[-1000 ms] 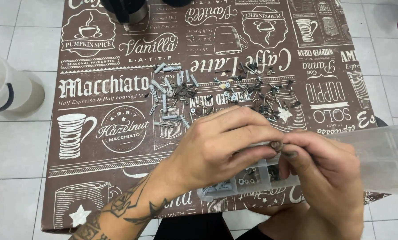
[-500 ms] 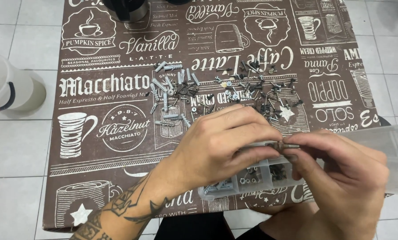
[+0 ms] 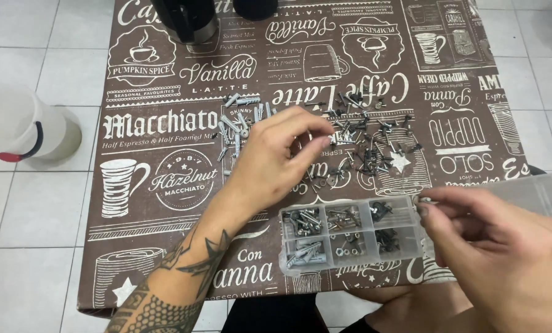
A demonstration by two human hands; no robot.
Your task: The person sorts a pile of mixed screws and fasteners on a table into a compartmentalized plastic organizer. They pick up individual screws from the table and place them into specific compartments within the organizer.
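Hands are split up rn: left hand [image 3: 276, 157] sits mid-frame w/ fingers loosely curled, fingertips at the edge of the loose screw pile [image 3: 362, 142] on the brown printed tablecloth [image 3: 165, 123], can't tell if it's got one pinched. Right hand [image 3: 498, 246] at lower right pinches a small screw [image 3: 425, 200] btw thumb & finger, just above the right end of the clear compartment box [image 3: 350, 231] near the bottom centre.

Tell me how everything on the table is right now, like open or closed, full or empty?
Clear organizer box: lid open, compartments partly filled with sorted hardware.
Box lid: swung open to the right.
Loose dark screws: scattered in a pile on the tablecloth.
Grey wall plugs: loose, lying flat.
Left hand: fingers reaching over the pile.
Right hand: pinching a small piece beside the box.
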